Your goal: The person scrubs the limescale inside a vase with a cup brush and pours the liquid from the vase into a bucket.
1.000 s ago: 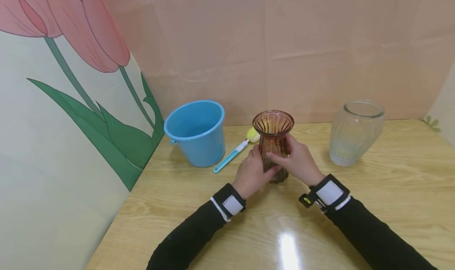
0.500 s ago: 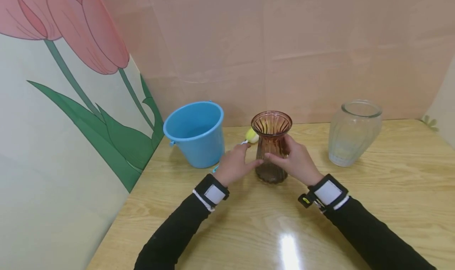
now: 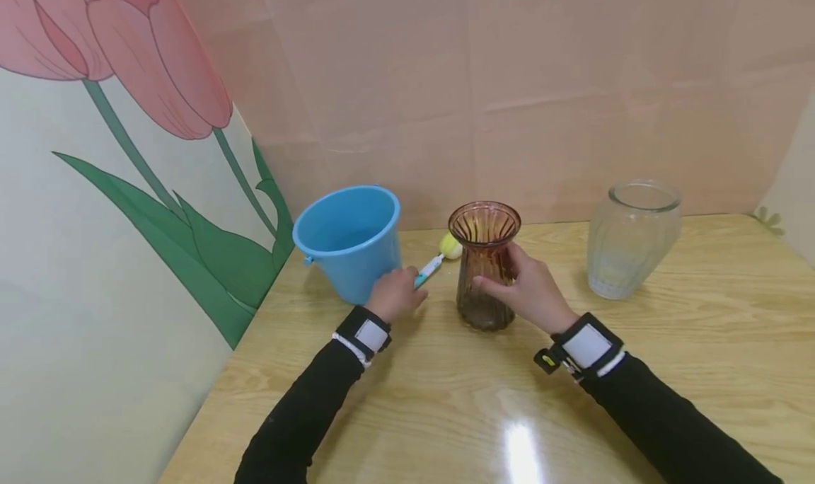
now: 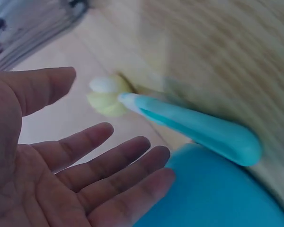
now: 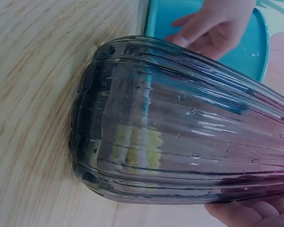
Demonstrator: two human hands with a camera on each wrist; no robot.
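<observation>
A brown ribbed glass vase (image 3: 484,272) (image 5: 180,123) stands upright on the wooden table (image 3: 446,399). My right hand (image 3: 517,286) grips its waist, and its fingertips (image 5: 246,213) show under the glass in the right wrist view. My left hand (image 3: 400,293) (image 4: 104,132) is spread open with straight fingers just over the blue handle of a bottle brush (image 3: 428,269) (image 4: 194,125). It holds nothing. The brush's yellow sponge head (image 3: 451,245) (image 4: 106,97) lies beyond the fingers.
A blue plastic bucket (image 3: 349,240) (image 4: 213,194) stands just left of my left hand, near a flower-painted wall panel (image 3: 127,222). A clear glass vase (image 3: 633,236) stands at the back right. A pink wall closes the table's far edge.
My left hand has let go of the brown vase and moved left to the brush handle beside the bucket. My right hand still grips the vase, which has stayed in place.
</observation>
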